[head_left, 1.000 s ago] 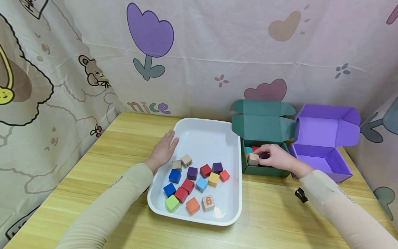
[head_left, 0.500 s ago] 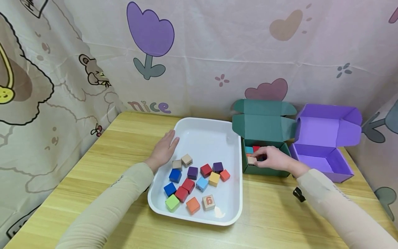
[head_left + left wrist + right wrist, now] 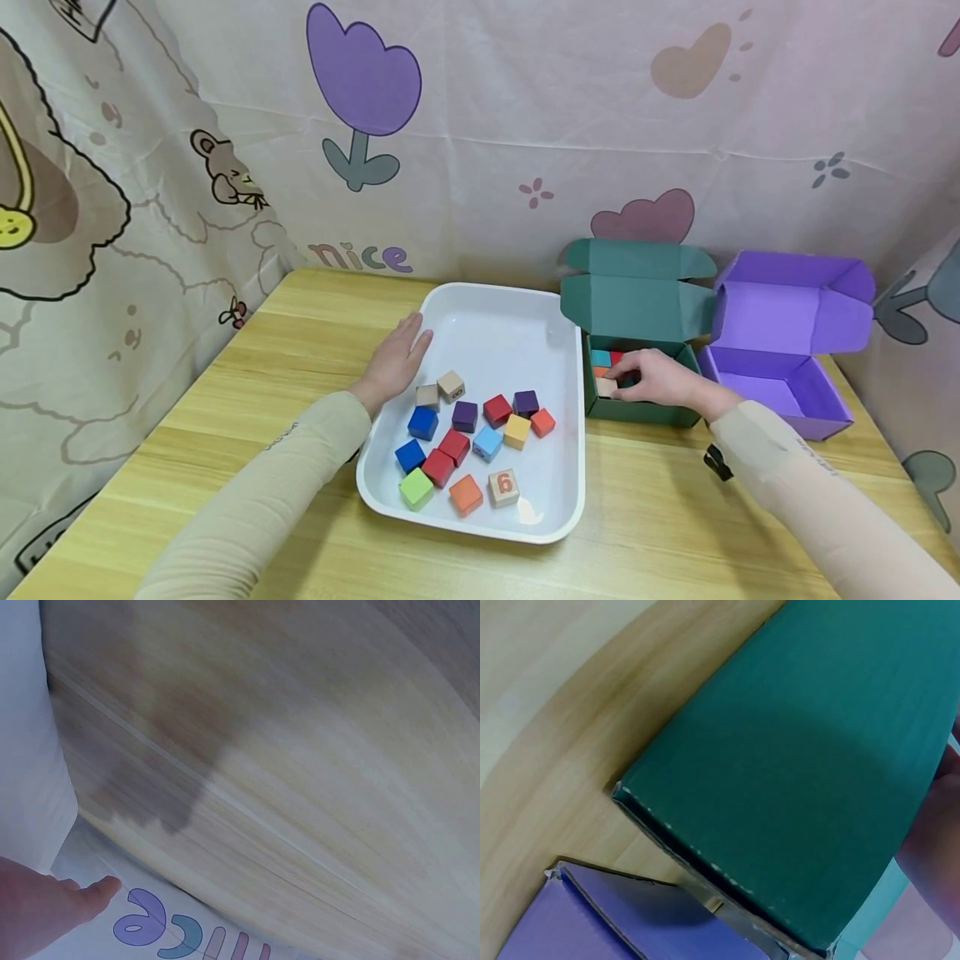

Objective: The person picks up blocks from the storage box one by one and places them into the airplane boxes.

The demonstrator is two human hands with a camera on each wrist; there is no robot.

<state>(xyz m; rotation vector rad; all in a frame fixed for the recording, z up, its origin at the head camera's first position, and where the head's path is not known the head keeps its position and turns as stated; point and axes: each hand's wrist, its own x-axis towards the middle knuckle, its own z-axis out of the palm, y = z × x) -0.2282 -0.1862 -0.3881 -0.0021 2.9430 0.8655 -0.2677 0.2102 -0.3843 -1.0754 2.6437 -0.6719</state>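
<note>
1. While the fingers [image 3: 630, 362] of the right hand [image 3: 660, 379] are drawn narrow, apparently pinching the wooden cube [image 3: 606, 387], the step in hand looks like seating it flush; gentle, straight-down pressure should serve better than a twist, which could catch a neighbour.
2. Once the cube sits level, it would be best to part thumb and finger slightly and lift straight up, so that nothing beside it gets dragged.
3. The cube lies just left of those fingertips, in the near left corner of the green box [image 3: 637, 411]; the hand hides much of the box's right half, so how full that is I cannot tell.
4. Directly behind the cube is an orange cube [image 3: 600, 372], then a teal cube [image 3: 600, 358], with a red cube [image 3: 616, 357] at its right; squaring against that row should help alignment.
5. The left hand [image 3: 392, 365], its fingers straight and holding nothing, rests at the left rim of the white tray [image 3: 498, 333], a useful steadying touch.
6. Farther out, loose cubes [image 3: 466, 495] are scattered over the tray's near half, and the purple box [image 3: 761, 392] stands to the green one's right on the table [image 3: 315, 333].
</note>
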